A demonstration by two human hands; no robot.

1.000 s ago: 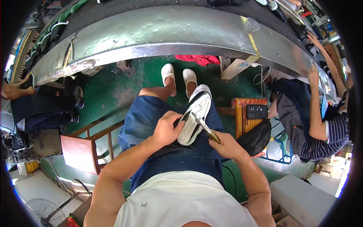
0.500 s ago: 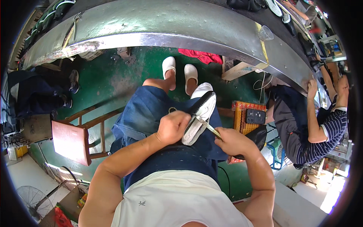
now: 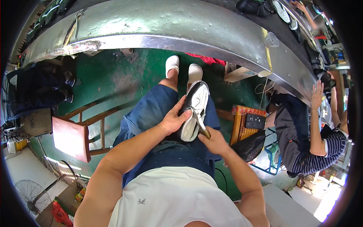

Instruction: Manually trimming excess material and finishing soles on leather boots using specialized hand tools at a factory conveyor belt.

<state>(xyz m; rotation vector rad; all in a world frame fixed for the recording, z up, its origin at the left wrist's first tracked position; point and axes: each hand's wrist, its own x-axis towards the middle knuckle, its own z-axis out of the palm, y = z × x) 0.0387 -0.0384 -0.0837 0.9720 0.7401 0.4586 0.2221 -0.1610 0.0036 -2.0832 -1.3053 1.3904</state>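
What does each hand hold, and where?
Left hand grips the black-and-white shoe by its side; right hand holds a thin metal tool by its handle end.

The floor [image 3: 113, 81] is painted green, worn and stained in patches. A long curved metal bench [image 3: 181, 28] runs across the top, its surface dull grey and dented. A wooden chair [image 3: 81, 130] with a reddish seat stands to the left. To the right sits a small woven stool [image 3: 242, 125] (a dark phone [image 3: 254, 121] lies on it), with a black bag [image 3: 249, 145] just beside it. A fan [image 3: 28, 193] stands on the pale floor at lower left. Bright daylight falls at the lower right corner.
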